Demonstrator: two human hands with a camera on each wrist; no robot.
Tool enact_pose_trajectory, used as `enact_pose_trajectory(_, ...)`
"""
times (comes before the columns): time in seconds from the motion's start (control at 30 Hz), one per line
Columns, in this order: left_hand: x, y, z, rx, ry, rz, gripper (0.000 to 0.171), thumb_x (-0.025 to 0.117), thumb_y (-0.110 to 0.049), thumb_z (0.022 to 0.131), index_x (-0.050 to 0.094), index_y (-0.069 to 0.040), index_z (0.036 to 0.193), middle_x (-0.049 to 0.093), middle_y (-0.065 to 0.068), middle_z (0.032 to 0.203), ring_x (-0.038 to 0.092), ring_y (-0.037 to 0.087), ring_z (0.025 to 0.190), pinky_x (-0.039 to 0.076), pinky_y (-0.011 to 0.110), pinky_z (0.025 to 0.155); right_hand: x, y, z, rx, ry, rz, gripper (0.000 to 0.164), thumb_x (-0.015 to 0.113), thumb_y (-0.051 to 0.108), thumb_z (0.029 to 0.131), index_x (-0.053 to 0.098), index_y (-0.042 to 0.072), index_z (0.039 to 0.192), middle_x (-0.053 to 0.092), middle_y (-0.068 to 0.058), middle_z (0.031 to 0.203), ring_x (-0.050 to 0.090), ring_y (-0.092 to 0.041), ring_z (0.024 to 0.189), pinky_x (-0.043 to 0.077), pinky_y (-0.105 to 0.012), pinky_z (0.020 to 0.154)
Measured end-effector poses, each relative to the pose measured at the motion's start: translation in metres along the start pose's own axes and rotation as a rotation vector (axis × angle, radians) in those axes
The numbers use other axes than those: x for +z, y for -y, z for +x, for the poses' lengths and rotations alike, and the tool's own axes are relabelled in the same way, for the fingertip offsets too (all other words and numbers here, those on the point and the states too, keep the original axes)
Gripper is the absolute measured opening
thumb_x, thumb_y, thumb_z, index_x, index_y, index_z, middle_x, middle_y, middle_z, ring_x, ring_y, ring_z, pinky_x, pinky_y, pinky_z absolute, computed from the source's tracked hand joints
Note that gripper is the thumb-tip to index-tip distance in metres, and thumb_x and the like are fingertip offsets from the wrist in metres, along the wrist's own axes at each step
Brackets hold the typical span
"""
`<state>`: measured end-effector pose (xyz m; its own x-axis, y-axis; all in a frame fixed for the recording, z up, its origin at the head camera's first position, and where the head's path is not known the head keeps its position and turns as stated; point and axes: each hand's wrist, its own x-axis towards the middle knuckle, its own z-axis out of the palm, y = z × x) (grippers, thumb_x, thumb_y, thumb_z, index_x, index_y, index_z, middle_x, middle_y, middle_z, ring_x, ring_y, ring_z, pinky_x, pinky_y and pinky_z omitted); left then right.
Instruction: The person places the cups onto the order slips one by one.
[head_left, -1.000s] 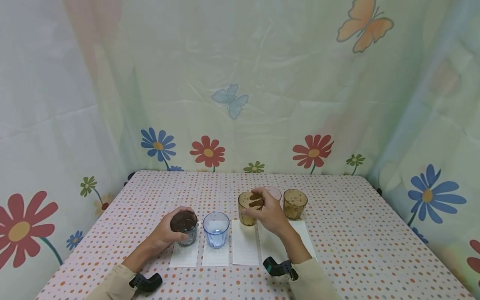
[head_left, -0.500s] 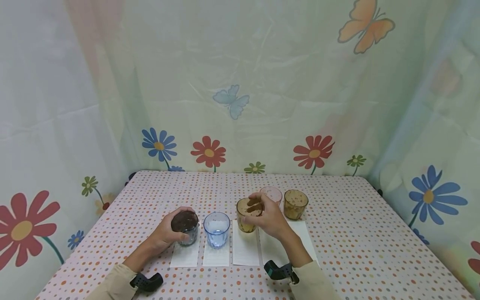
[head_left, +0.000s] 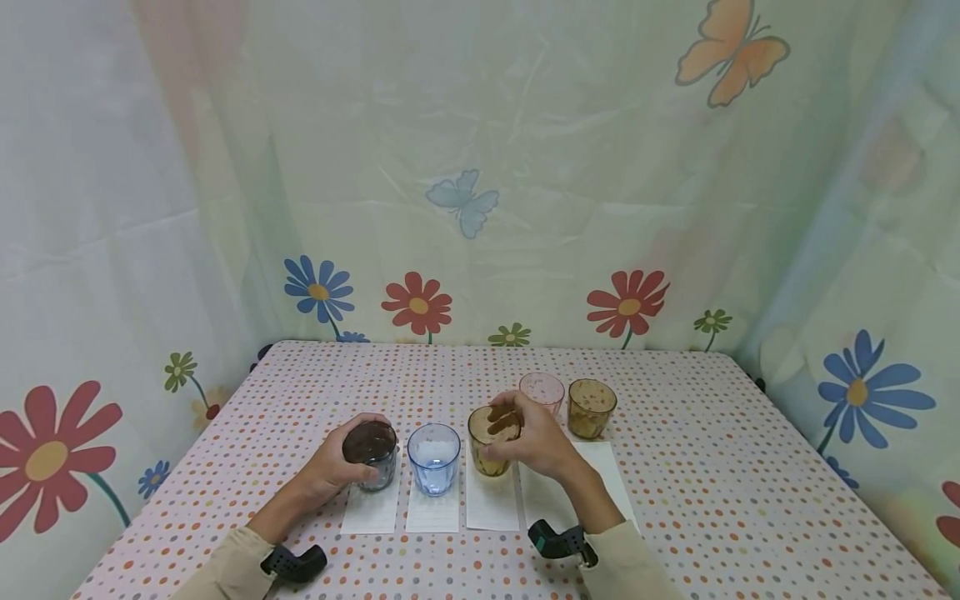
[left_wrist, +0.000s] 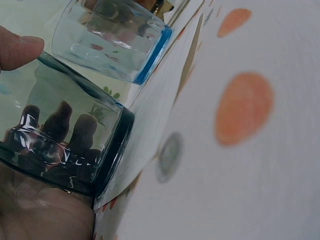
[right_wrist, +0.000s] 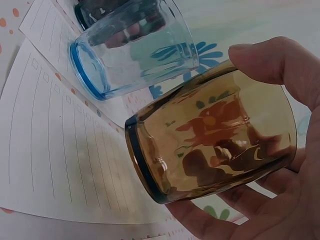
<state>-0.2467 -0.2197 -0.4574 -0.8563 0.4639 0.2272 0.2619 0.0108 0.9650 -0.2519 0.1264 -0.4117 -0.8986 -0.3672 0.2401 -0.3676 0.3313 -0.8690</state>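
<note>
My left hand (head_left: 330, 467) grips a dark grey glass (head_left: 384, 473) at the left end of the row, thumb on the near side and fingers behind. In the left wrist view the curled fingers show through this tumbler (left_wrist: 75, 120), whose base is at a white paper strip. A pale blue glass (head_left: 433, 475) stands just right of it, untouched. My right hand (head_left: 542, 440) holds an amber glass (head_left: 483, 458) by its sides, over the third strip. The right wrist view shows the amber glass (right_wrist: 215, 135) between thumb and fingers, its base close over the lined paper (right_wrist: 55, 145).
A pink glass (head_left: 542, 385) and a second amber glass (head_left: 592, 408) stand behind the right hand. White paper strips (head_left: 491, 512) lie side by side on the dotted tablecloth (head_left: 712, 467); the rightmost paper (head_left: 607, 475) is partly under the right forearm. A printed curtain (head_left: 525, 167) surrounds the table.
My right hand has brought the amber glass nearer to me and slightly left, over the third paper strip. The left hand and the grey glass have stayed in place.
</note>
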Motion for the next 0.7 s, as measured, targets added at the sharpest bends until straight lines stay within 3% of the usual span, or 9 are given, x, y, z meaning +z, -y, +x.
enact_pose_trajectory(0.23, 0.0, -0.0013, -0.0004, 0.007, 0.008, -0.012, 0.078, 0.073, 0.003, 0.075, 0.035, 0.012, 0.143, 0.053, 0.024, 0.133, 0.059, 0.024, 0.118, 0.049, 0.031, 0.101, -0.0004, -0.0024, -0.0002, -0.014, 0.032, -0.005, 0.065, 0.087, 0.019, 0.07, 0.056, 0.002, 0.125, 0.066, -0.017, 0.115, 0.064, -0.033, 0.105, 0.054, -0.051, 0.089)
enact_pose_trajectory(0.7, -0.0003, 0.0, 0.0002, 0.025, 0.013, -0.023, 0.079, 0.073, 0.003, 0.075, 0.034, 0.014, 0.143, 0.055, 0.019, 0.133, 0.06, 0.02, 0.118, 0.05, 0.03, 0.101, -0.0007, -0.0061, -0.0006, 0.003, 0.091, 0.01, 0.067, 0.09, 0.017, 0.066, 0.056, 0.002, 0.122, 0.064, -0.017, 0.116, 0.063, -0.032, 0.104, 0.054, -0.046, 0.087)
